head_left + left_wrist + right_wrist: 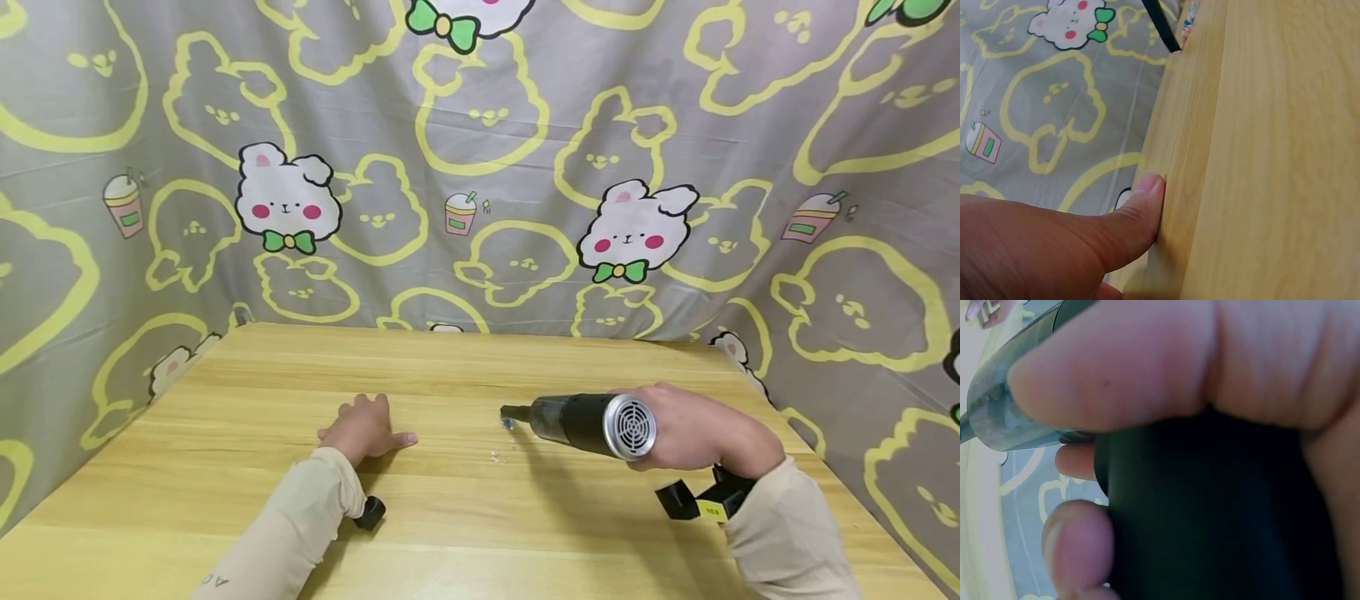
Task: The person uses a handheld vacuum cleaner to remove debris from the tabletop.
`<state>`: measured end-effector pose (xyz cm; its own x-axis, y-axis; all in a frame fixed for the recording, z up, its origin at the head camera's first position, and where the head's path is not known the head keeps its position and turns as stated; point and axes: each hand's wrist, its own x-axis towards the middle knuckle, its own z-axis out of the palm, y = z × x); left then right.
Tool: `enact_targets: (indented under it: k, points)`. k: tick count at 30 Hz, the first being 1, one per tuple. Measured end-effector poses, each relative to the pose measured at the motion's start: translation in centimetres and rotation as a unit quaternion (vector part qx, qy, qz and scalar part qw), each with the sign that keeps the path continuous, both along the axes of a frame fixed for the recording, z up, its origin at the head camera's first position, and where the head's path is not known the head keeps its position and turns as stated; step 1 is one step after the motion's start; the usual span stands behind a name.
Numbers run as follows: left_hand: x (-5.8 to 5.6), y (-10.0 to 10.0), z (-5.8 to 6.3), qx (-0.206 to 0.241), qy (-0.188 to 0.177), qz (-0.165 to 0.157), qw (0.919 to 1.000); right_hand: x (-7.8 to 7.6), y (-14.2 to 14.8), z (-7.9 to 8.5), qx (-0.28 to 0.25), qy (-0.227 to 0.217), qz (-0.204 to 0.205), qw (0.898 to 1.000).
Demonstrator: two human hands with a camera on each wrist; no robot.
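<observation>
My right hand [690, 425] grips a black handheld vacuum cleaner [585, 421], fingers and thumb wrapped round its dark body [1210, 512]. Through the see-through dust cup [1019, 406] some small bits show faintly. The vacuum's narrow nozzle [515, 412] points left and down, its tip close to some small blue and pale scraps [507, 423] on the table. Pinkish scraps [495, 457] lie a little nearer to me. To the left, my left hand [363, 429] rests on the tabletop with its thumb stretched out toward the scraps, holding nothing.
The wood-grain table [420, 533] spreads under both hands. A grey curtain [517, 192] with yellow outlines and white rabbit faces surrounds it at the back and sides. Black wrist devices [370, 512] sit at both cuffs.
</observation>
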<state>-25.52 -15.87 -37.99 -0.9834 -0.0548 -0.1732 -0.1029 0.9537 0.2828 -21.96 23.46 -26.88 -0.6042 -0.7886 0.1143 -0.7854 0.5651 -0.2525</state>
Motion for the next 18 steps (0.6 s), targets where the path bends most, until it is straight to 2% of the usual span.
enact_targets:
  k: [9, 18]
  points:
    - [-0.07, 0.04, 0.01, 0.003, -0.002, 0.001, 1.0000, 0.10, 0.31, 0.14, 0.002, 0.010, -0.001, 1.000]
    - [-0.05, 0.09, 0.10, 0.002, -0.003, 0.002, 1.0000, 0.12, 0.71, 0.22, 0.003, -0.007, -0.011, 1.000]
